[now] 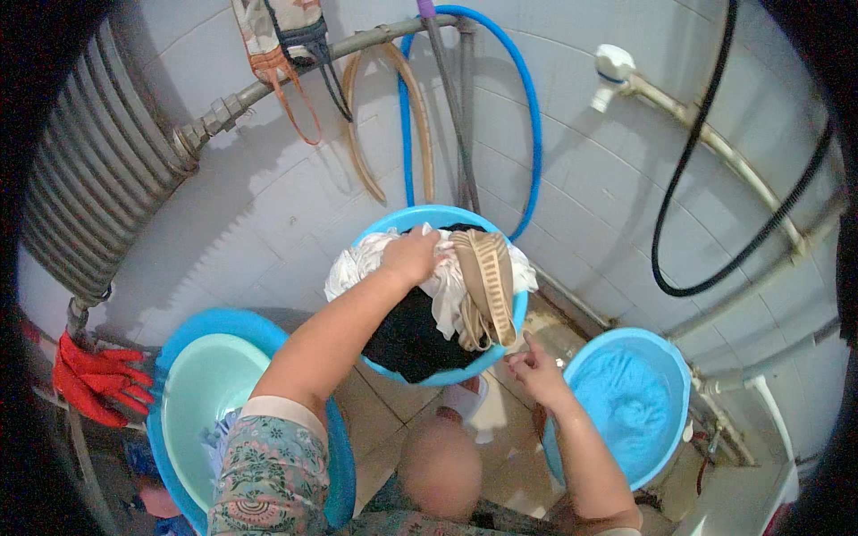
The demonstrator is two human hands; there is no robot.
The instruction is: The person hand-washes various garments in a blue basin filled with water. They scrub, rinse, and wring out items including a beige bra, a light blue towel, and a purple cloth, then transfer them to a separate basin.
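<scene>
A light-blue basin (433, 214) heaped with laundry stands before me, in the middle of the view. My left hand (413, 257) reaches over it, fingers closed on a white garment (447, 304) on top of the heap. Beside that, a beige garment (487, 277) with a striped band drapes toward the rim on the right. Black clothing (409, 338) fills the near side of the basin. Just outside the rim, my right hand (536, 371) hangs with its index finger extended, holding nothing I can see. It is between this basin and a second blue basin (677, 357).
Blue cloth (621, 393) lies in the right-hand basin. At left, a pale green basin (192, 357) sits inside a larger blue tub (223, 317), near red rubber gloves (96, 380). A pipe (357, 40) with hoses (534, 116) crosses the tiled wall. A black hose (661, 232) hangs at right.
</scene>
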